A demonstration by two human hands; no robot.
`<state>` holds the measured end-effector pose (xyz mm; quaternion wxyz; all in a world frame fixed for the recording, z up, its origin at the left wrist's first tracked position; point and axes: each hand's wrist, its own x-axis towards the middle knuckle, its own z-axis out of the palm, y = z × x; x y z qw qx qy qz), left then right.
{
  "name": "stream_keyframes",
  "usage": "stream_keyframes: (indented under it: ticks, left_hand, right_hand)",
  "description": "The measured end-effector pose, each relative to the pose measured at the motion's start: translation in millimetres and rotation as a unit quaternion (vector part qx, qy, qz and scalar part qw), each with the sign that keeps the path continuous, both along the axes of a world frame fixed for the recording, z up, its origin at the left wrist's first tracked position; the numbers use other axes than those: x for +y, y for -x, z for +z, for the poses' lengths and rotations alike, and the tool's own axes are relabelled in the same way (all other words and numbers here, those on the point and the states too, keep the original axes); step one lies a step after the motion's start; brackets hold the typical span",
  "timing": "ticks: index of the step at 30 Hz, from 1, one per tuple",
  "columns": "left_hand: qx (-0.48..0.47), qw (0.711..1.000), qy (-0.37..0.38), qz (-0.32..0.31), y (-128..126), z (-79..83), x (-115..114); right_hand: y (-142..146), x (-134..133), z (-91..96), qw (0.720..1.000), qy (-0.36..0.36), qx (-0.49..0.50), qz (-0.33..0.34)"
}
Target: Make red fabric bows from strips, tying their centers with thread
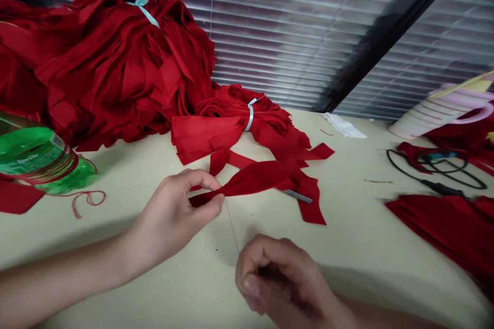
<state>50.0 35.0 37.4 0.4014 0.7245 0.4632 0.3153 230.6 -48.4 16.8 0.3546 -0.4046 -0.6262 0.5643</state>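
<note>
Pinched between the thumb and fingers of my left hand (173,211) is a red fabric strip (258,176), gathered narrow at the grip and spreading out to the right. A thin thread (232,223) runs tautly from that pinch down to my right hand (281,282). The right fingers are curled closed around the thread; whether a needle is in them too is hidden. Beyond the strip lies a grey metal tool (297,196), partly under red cloth. More red strips (312,205) lie loose around it.
Tied bundles of red strips (247,113) and a large red heap (127,61) stand at the back by the blinds. A green bottle (42,157) wound with red cord lies left. At right are a striped mug (436,113), a black cable (443,185) and folded red cloth (447,226).
</note>
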Motion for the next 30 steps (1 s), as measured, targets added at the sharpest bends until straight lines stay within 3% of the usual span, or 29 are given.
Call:
stream_keyframes:
  ticks: [4, 9, 12, 22, 30]
  left_hand:
    - [-0.062, 0.986, 0.155, 0.0, -2.9, 6.5, 0.9]
    - [-0.115, 0.956, 0.271, -0.005, -4.6, 4.3, 0.5]
    - [-0.124, 0.95, 0.286, -0.008, -4.3, 0.7, -1.2]
    - [-0.173, 0.93, 0.323, -0.024, -5.7, -2.3, -1.9]
    - [-0.195, 0.919, 0.329, -0.097, -4.1, 1.5, -6.4]
  right_hand:
    - [4.3, 8.7, -3.2, 0.983, 0.112, 0.124, -0.079]
    - [5.0, 16.4, -3.6, 0.985, 0.071, 0.074, -0.137]
    - [4.0, 16.5, -1.7, 0.989, 0.04, 0.032, -0.14]
    - [-1.1, 15.7, -1.5, 0.991, 0.069, 0.048, -0.106]
    - [-3.8, 26.3, -8.1, 0.967, 0.182, 0.15, -0.098]
